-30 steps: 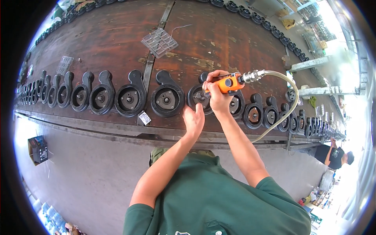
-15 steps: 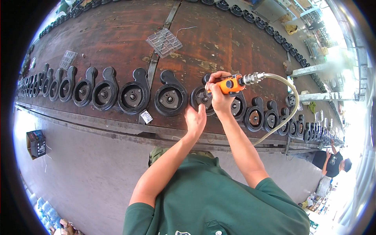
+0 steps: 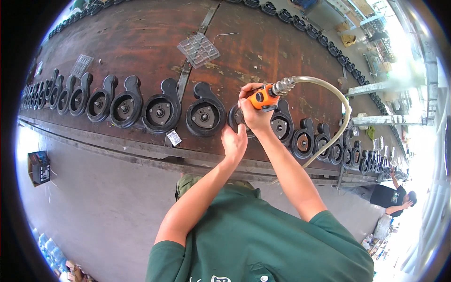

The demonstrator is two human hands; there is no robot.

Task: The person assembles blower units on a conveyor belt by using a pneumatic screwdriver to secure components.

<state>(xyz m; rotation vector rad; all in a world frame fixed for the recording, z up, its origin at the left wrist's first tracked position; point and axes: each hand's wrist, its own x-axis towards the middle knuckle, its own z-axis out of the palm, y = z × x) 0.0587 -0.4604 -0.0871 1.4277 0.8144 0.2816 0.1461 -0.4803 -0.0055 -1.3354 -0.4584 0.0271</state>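
Observation:
My right hand is wrapped around an orange air-powered hand tool, whose metal fitting leads to a clear hose. The tool is held over a black round housing with a stubby arm; the hand hides most of that part and the tool's tip. At the near rim of the same housing, my left hand grips with the thumb on top and the fingers down its side. Just left stands another black housing with a grey plate and central shaft, and to the right is one more.
Long rows of similar housings run along the table's near edge. A clear compartment tray lies on the brown tabletop, with a small printed packet near the edge. The hose loops right. A person stands far right; a box sits on the floor.
My right hand has shifted slightly left and tilted the air tool, so its fitting points more upward and the hose arcs higher. My left hand stays at the housing's rim.

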